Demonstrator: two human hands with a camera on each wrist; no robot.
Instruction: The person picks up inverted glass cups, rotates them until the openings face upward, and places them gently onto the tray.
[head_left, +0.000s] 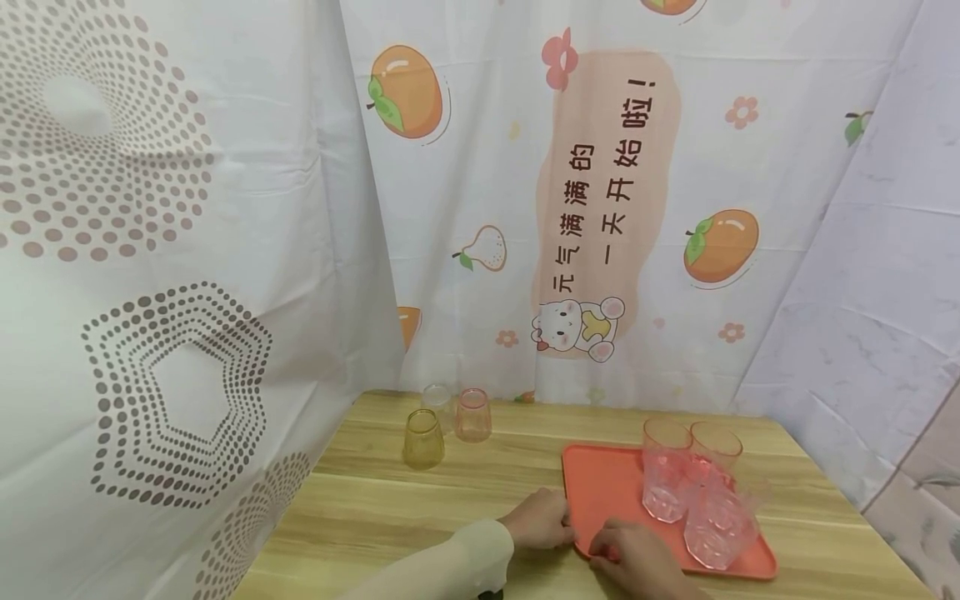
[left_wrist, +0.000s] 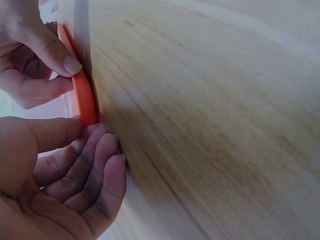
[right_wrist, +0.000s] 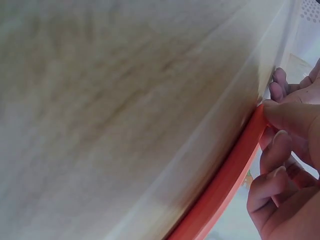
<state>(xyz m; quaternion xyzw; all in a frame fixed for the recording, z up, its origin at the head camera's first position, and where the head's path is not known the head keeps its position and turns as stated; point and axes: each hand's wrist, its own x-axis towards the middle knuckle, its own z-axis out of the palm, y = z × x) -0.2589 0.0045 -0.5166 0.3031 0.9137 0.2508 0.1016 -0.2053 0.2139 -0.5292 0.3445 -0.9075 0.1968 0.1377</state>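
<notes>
A red-orange tray (head_left: 603, 487) lies on the wooden table, with several transparent pinkish cups (head_left: 663, 492) gathered on its right part. My left hand (head_left: 540, 521) is at the tray's near left corner. In the left wrist view its thumb and bent fingers (left_wrist: 107, 165) pinch the rim from above and below. Just to the right, my right hand (head_left: 637, 557) pinches the near rim; in the right wrist view the thumb (right_wrist: 287, 115) lies on the edge and the fingers curl in behind it. The cups are outside both wrist views.
At the back left stand a yellow cup (head_left: 423, 442), a pink cup (head_left: 473, 417) and a clear cup (head_left: 437, 404), close together. Behind the table (head_left: 360, 500) hangs a fruit-printed curtain (head_left: 480, 167); a dotted curtain (head_left: 172, 400) closes off the left side.
</notes>
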